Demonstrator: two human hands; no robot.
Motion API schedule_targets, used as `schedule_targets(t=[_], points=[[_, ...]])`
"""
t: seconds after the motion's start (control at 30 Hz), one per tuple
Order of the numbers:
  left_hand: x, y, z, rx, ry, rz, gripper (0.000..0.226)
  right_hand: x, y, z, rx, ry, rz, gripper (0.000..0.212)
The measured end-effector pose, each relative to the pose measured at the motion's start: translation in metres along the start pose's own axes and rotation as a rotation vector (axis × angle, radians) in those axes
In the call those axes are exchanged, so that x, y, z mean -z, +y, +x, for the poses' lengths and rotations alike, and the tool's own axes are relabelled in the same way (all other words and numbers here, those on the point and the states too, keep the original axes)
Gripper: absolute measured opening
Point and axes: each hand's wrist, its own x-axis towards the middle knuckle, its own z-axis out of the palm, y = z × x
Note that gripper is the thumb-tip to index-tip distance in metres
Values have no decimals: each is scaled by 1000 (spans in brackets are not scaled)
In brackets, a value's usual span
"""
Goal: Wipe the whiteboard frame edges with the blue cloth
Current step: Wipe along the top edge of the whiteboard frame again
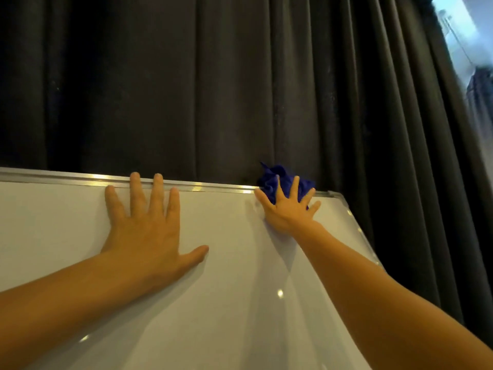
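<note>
The whiteboard fills the lower half of the view, with a silver metal frame along its top edge and down its right side. My right hand presses a crumpled blue cloth flat against the top frame, close to the upper right corner; its fingers are spread over the cloth. My left hand lies flat and open on the board surface further left, its fingertips touching the top frame.
A dark pleated curtain hangs right behind the board. A strip of bright window shows at the far upper right. The board's upper right corner has a grey plastic cap.
</note>
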Motion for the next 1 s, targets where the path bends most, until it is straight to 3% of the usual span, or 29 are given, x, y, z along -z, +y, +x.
schedule_targets(t=[0.1, 0.17, 0.23, 0.33, 0.5, 0.57, 0.7, 0.8, 0.87, 1.0], points=[[6, 36, 16, 25, -11, -11, 122, -10, -33, -10, 333, 151, 165, 81], [6, 66, 27, 48, -5, -4, 120, -19, -42, -18, 604, 261, 152, 69], [2, 96, 36, 93, -13, 34, 121, -25, -30, -12, 748, 271, 112, 61], [-5, 131, 50, 187, -56, 58, 128, -23, 32, 33, 690, 177, 68, 64], [-15, 162, 66, 178, -59, 6, 123, -15, 168, 97, 216, 51, 166, 62], [-16, 178, 77, 175, -47, 11, 121, -18, 168, 102, 259, 45, 134, 63], [-20, 210, 103, 141, -27, 7, 125, -33, 114, 64, 703, 51, 276, 72], [-34, 218, 116, 136, 19, 31, 126, -33, 134, 75, 971, 149, 160, 60], [-39, 218, 115, 117, 30, 27, 124, -26, 168, 105, 874, 130, 150, 57], [-43, 223, 113, 91, 21, 17, 122, -27, 211, 135, 489, 36, 222, 60]])
